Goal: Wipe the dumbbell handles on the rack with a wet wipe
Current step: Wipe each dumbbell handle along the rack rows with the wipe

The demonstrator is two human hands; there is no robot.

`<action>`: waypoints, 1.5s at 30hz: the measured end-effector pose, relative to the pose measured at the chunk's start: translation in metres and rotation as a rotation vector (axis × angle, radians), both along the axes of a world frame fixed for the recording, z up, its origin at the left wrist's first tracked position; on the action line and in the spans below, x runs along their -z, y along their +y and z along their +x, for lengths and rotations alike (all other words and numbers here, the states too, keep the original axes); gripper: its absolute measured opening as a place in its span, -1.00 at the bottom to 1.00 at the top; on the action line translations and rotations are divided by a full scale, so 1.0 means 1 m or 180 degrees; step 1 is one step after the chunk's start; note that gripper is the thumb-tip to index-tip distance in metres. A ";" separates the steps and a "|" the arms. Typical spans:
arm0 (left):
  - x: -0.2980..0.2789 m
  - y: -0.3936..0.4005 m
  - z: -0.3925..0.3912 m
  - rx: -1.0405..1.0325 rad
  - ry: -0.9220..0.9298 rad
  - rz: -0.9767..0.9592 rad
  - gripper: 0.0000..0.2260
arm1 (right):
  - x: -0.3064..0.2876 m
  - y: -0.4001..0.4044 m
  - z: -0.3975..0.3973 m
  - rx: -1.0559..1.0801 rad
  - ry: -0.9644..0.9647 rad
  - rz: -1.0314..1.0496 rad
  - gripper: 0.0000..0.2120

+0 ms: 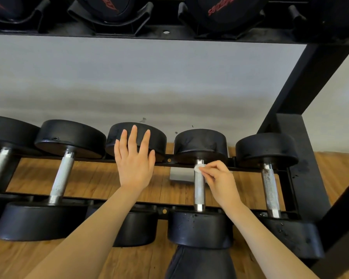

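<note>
Wet wipe (197, 168) pressed to the far end of a dumbbell handle (199, 184) on the lower rack (302, 146).

The right hand (220, 181) pinches the small wad in curled fingers; the left hand (134, 158) hovers flat, fingers straight, seemingly just touching the neighbouring dumbbell's head (136, 137). The wad may slip or shred on the knurled steel, leaving patches unwiped.

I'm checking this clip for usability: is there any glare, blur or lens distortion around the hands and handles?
Head view: soft, even light; mild sheen on the knurled steel handle; wide-angle bending at the black rack frame; right hand and small white wipe slightly soft; left hand sharp.
</note>
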State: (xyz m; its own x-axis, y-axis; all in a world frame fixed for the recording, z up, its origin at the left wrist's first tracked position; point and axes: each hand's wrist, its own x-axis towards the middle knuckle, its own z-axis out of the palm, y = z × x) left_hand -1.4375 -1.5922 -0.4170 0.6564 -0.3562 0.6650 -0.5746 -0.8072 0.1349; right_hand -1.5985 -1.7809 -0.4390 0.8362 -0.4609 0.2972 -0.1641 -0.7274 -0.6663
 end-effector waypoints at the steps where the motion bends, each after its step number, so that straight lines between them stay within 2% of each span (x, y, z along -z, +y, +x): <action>1: 0.000 0.000 0.000 -0.0006 0.0000 -0.0017 -0.53 | -0.001 0.000 0.003 0.0016 0.0018 0.0072 -0.77; 5: -0.001 0.001 -0.003 0.0033 0.0032 -0.0052 -0.52 | -0.005 0.005 0.006 0.0145 -0.0020 0.0157 -0.76; 8: -0.002 0.003 -0.003 0.0084 0.0031 -0.0081 -0.51 | -0.003 0.004 -0.005 -0.0063 0.0145 0.0192 -0.78; 10: -0.002 0.003 -0.002 0.0066 -0.0003 -0.0094 -0.55 | -0.003 0.003 -0.008 -0.0202 0.0284 -0.0025 -0.74; 15: -0.002 0.001 -0.004 0.0033 0.0086 -0.0090 -0.53 | -0.004 0.000 0.005 -0.0325 0.0962 -0.0709 -0.48; 18: -0.003 0.001 -0.003 0.0042 0.0101 -0.0123 -0.53 | -0.002 -0.001 0.000 -0.0422 0.0898 -0.1079 -0.47; 20: -0.003 0.000 -0.004 0.0037 0.0111 -0.0140 -0.54 | -0.002 -0.002 -0.005 -0.0695 0.0868 -0.1393 -0.55; 22: -0.003 -0.001 -0.003 0.0025 0.0113 -0.0151 -0.54 | -0.001 -0.009 -0.002 -0.0707 0.0718 -0.1260 -0.23; 23: -0.003 -0.001 -0.003 0.0029 0.0113 -0.0164 -0.54 | -0.001 -0.012 0.001 -0.0674 0.0612 -0.1275 -0.19; 25: -0.002 -0.001 -0.002 0.0047 0.0103 -0.0181 -0.55 | -0.011 -0.011 0.008 -0.0627 0.0665 -0.1578 -0.56; 26: -0.002 0.000 -0.002 0.0056 0.0096 -0.0183 -0.54 | -0.013 -0.010 0.010 -0.0569 0.0614 -0.1707 -0.55; 28: -0.002 0.000 -0.003 0.0065 0.0078 -0.0192 -0.52 | -0.015 -0.005 0.010 -0.0657 0.0678 -0.1675 -0.37; 30: -0.002 0.000 -0.004 0.0069 0.0062 -0.0205 -0.49 | -0.012 -0.007 0.008 -0.0782 0.0655 -0.1949 -0.34; 36: -0.001 0.000 -0.002 0.0100 -0.0023 -0.0261 -0.53 | -0.011 -0.014 0.010 -0.0764 0.0686 -0.2217 -0.40; 39: -0.001 -0.001 -0.002 0.0126 -0.0003 -0.0271 -0.49 | -0.009 -0.016 0.012 -0.1033 0.0699 -0.2456 -0.41; 45: -0.002 0.001 -0.001 0.0162 0.0029 -0.0342 -0.56 | -0.017 -0.014 0.018 -0.0585 0.0472 -0.2148 -0.46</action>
